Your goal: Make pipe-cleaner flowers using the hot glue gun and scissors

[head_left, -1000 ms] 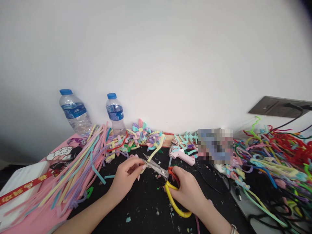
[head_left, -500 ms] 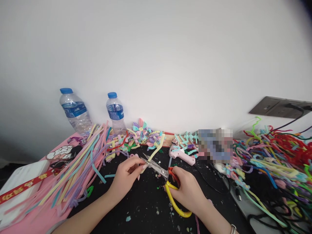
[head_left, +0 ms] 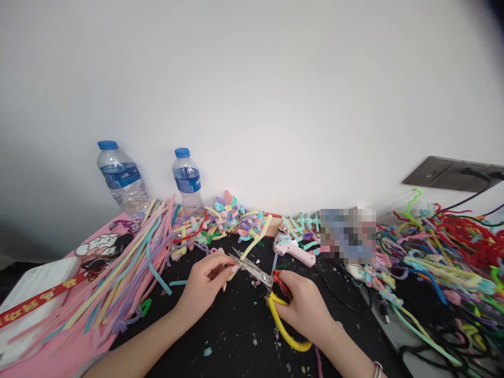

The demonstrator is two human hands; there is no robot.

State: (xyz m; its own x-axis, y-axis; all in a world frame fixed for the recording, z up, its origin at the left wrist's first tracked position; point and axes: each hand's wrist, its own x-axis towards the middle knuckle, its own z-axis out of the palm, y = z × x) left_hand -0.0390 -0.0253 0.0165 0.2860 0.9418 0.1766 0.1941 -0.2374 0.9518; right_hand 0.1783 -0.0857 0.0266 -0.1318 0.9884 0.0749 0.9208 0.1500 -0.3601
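My right hand (head_left: 301,304) grips yellow-handled scissors (head_left: 255,271) with red inside the upper loop. Their blades point left and lie around a pale yellow pipe cleaner (head_left: 258,236). Pinched in my left hand (head_left: 212,278) is the near end of that pipe cleaner, close to the blade tips; the fingers partly hide it. Its free end sticks up and to the right, beyond the blades. Behind the scissors lies a pink glue gun (head_left: 295,252), and a fluffy pastel flower (head_left: 227,207) rests left of it.
Pastel pipe cleaners (head_left: 129,262) spread over the left side, near a white box (head_left: 35,283). Two water bottles (head_left: 187,178) stand by the wall. Tangled coloured pipe cleaners (head_left: 460,262) and black cables fill the right. Scraps dot the black mat (head_left: 236,336).
The free end of the yellow pipe cleaner has swung slightly to the right. Both hands and the scissors stay nearly in place.
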